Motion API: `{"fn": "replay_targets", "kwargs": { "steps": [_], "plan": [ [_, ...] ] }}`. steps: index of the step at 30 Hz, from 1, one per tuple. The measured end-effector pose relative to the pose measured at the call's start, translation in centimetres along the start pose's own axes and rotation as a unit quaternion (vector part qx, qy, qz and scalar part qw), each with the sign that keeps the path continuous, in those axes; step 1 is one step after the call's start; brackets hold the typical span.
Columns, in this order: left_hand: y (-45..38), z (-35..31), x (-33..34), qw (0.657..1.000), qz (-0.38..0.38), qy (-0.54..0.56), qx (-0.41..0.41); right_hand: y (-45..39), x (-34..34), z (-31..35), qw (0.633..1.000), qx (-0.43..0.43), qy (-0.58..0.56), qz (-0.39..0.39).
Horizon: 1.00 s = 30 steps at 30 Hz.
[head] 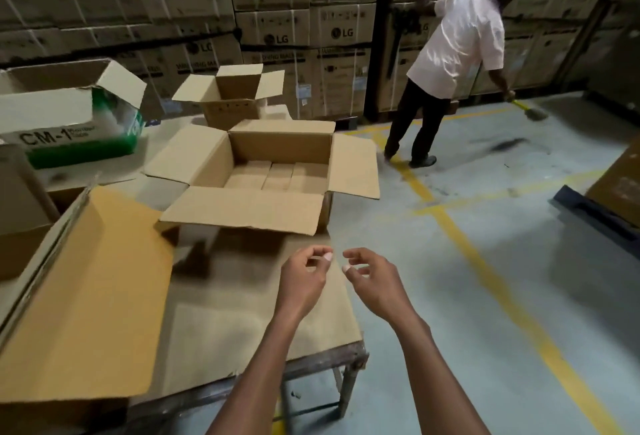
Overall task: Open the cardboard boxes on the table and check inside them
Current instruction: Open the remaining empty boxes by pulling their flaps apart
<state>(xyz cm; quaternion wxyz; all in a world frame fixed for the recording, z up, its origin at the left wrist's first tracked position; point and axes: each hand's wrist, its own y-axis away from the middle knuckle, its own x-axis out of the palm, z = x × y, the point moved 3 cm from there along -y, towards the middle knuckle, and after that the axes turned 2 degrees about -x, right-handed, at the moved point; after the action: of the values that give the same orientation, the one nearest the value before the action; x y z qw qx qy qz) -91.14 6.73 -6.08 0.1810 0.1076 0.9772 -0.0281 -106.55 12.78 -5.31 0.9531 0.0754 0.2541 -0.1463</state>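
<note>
Both the left hand (304, 278) and right hand (372, 282) hover loosely curled and empty before the open corrugated carton (273, 178) mid-table, whose stiff, light flaps look best gripped at their edges

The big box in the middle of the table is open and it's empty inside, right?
Not quite. The head view shows the big box on the table is open, but it is not empty: small brown cartons sit packed in a row at the bottom.
</note>
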Motion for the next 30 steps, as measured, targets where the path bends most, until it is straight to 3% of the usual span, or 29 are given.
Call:
{"fn": "replay_targets", "kwargs": {
  "steps": [5, 14, 19, 23, 25, 30],
  "plan": [
    [-6.8, -2.7, 6.8, 1.0, -0.024, -0.014, 0.006, -8.4, -5.1, -3.2, 0.999, -0.04, 0.008, 0.024],
    [-13.5, -6.6, 12.3, 0.986, -0.164, -0.03, -0.032, -21.0, -11.2, -6.2, 0.988, -0.09, 0.046, 0.113],
    [-16.1, -7.1, 10.9, 0.97, -0.227, -0.058, -0.056, -26.6, -10.6, -6.2, 0.99, -0.047, 0.049, 0.123],
    [-19.1, -7.0, 7.7, 0.956, -0.26, -0.113, -0.069, -30.7, -8.8, -6.0, 0.989, 0.052, -0.006, 0.14],
    [-21.1, -6.4, 6.4, 0.953, -0.263, -0.131, -0.078, -32.4, -8.3, -5.9, 0.984, 0.099, -0.029, 0.143],
    [-27.6, -3.6, 4.8, 0.953, -0.233, -0.169, -0.09, -36.6, -6.6, -6.1, 0.986, 0.093, -0.055, 0.124]
  ]
}}
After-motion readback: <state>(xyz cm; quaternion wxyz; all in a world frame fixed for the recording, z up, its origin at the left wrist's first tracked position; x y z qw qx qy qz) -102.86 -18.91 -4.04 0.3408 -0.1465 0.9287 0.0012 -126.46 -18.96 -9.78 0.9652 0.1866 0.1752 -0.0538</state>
